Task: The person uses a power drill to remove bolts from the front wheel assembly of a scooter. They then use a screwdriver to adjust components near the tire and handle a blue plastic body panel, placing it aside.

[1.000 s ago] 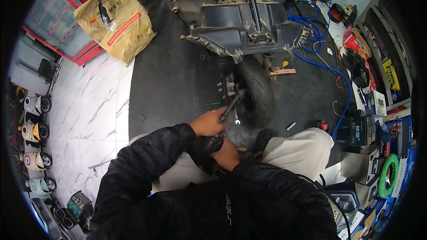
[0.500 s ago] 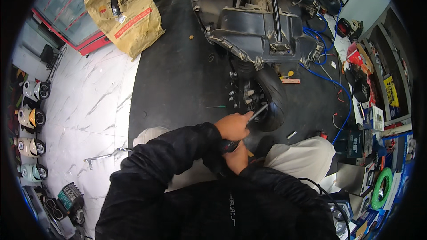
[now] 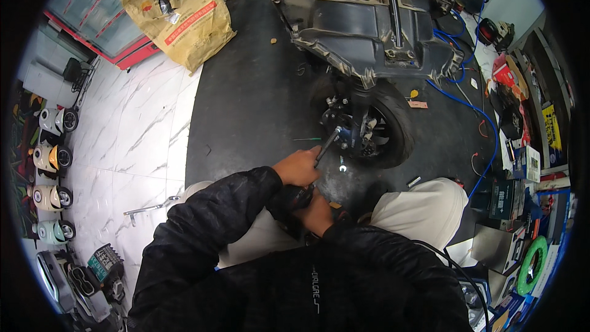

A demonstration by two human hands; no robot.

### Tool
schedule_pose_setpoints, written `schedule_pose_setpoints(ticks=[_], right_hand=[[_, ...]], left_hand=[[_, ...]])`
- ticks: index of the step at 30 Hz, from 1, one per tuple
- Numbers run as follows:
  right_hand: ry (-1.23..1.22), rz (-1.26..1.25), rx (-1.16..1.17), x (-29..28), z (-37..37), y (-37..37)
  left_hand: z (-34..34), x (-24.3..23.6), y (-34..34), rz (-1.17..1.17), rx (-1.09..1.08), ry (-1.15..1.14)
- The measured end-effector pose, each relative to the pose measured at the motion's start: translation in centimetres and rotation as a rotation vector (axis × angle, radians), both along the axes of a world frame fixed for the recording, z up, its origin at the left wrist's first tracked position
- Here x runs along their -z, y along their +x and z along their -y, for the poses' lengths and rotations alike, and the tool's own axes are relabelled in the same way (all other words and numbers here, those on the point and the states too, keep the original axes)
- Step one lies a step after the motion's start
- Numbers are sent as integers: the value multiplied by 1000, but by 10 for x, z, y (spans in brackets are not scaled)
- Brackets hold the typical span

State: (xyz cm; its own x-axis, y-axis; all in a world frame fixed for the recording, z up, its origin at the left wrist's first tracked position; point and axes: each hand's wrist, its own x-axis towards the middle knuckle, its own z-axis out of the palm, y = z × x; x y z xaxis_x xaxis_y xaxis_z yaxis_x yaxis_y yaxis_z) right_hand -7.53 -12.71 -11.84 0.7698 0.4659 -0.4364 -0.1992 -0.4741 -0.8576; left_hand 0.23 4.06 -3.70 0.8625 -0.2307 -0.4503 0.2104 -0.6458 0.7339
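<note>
My left hand (image 3: pixel 299 168) is closed around the rear part of a grey metal extension bar (image 3: pixel 329 147). The bar's far end meets the bolts beside the hub of a black-tyred wheel (image 3: pixel 396 132). Behind it, my right hand (image 3: pixel 316 214) grips a dark power tool (image 3: pixel 294 198), apparently an impact wrench; its body is partly hidden by my hands and sleeve. The wheel belongs to an overturned vehicle body of black plastic (image 3: pixel 362 34). Below the wheel lies a small shiny metal piece (image 3: pixel 342 164). A thin green-handled tool (image 3: pixel 306 139) rests left of the bar.
A blue hose (image 3: pixel 488 123) curves along the right side near boxes and a green ring (image 3: pixel 532 265). A yellow sack (image 3: pixel 184 31) leans by a red-framed glass cabinet (image 3: pixel 101 6). Long metal handle (image 3: pixel 147 210) lies on white tiles. Toy-like scooters (image 3: pixel 52 157) line the left.
My hands and the power tool have shifted left and down, and the bar's tip now lies left of the wheel's hub. The wheel has turned to show more of its hub side. The view has shifted slightly.
</note>
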Motion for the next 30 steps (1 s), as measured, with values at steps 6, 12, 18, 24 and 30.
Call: schedule_pose_setpoints(ticks=[6, 12, 18, 24, 30], right_hand=[[38, 82, 5, 4, 0, 2], [149, 37, 29, 7, -5, 6], [90, -21, 99, 2, -20, 11], [35, 48, 152, -10, -30, 14], [-28, 52, 107, -4, -35, 13]], left_hand=[[4, -9, 4, -44, -57, 1], [1, -5, 9, 3, -66, 51], [-16, 8, 18, 121, -44, 24], [-27, 3, 27, 10, -25, 48], [-30, 4, 26, -85, -18, 60]])
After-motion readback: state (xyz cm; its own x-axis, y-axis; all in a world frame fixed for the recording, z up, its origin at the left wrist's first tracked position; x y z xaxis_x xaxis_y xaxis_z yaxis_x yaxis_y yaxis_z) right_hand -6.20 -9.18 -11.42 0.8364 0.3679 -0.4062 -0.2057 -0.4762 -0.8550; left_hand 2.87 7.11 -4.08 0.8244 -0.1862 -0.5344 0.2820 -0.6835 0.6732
